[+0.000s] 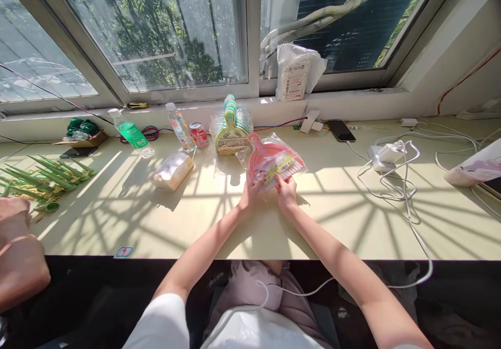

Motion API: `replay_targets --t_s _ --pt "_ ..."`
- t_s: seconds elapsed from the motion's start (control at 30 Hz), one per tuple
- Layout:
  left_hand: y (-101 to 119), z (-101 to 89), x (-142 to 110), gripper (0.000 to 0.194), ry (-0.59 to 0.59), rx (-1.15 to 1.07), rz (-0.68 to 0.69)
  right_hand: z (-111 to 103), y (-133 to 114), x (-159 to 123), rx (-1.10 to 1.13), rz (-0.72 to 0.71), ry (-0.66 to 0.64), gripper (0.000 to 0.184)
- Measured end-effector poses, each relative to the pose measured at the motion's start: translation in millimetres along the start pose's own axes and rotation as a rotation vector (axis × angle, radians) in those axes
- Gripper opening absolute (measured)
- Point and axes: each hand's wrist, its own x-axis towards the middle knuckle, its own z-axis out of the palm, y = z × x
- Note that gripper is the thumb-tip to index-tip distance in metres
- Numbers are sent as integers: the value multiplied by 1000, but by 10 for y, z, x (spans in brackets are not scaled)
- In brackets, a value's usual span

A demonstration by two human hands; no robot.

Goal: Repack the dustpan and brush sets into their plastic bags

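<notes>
A pink mini dustpan and brush set in clear plastic wrap is held just above the pale counter. My left hand pinches its lower left edge. My right hand grips its lower right edge at the paper label. Both hands have their fingers closed on the packaging. Behind it a stack of similar wrapped sets in green, yellow and blue leans near the window sill.
On the counter lie a wrapped box, two bottles, a red can, a phone, chargers with white cables, and green pointed pieces at left. Another person's arm shows at far left. A white bag stands on the sill.
</notes>
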Motion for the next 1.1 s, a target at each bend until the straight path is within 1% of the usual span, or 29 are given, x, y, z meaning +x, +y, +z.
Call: replay_targets --t_s 0.07,0.1,0.13,0.2,0.27,0.37,0.4,0.47,0.53,0.6,0.67,0.73,0.8,0.93,1.03,1.1 --pt "23 5 -38 92 -27 41 -40 -11 -18 31 -4 8 31 44" --pt "40 4 -46 95 -53 48 -70 -12 -28 44 -1 9 47 45" --pt "61 -1 -44 92 -74 46 -95 -11 -37 53 4 8 61 46" --pt "110 -22 -15 79 -96 29 -121 1 -44 56 24 8 74 47" --pt "150 -52 19 71 -95 12 -102 17 -30 43 49 8 75 47" --pt "147 -72 11 73 -95 -13 -33 24 2 20 55 7 45 46" --pt "125 -65 -9 75 -104 -17 -39 18 7 18 42 2 33 45" --pt "70 -34 -53 71 -148 -18 -98 -6 -1 27 3 -15 14 44" --pt "28 6 -70 60 -184 -26 -168 -31 -30 48 -22 -27 11 43" --pt "23 32 -42 51 -182 -47 -206 -43 -63 68 -6 -17 23 43" --pt "50 28 10 46 -150 -66 -173 -36 -82 78 18 2 23 44" --pt "88 -6 54 42 -137 -68 -101 -18 -77 78 20 18 -9 42" --pt "116 -59 75 45 -126 -45 -55 0 -53 79 20 38 -39 39" --pt "133 -140 79 55 -64 77 -87 8 1 113 60 95 -32 36" --pt "127 -146 84 61 -54 138 -70 1 13 151 68 94 -32 37" --pt "122 -147 95 66 -65 137 -66 -9 -4 183 60 79 -47 36"
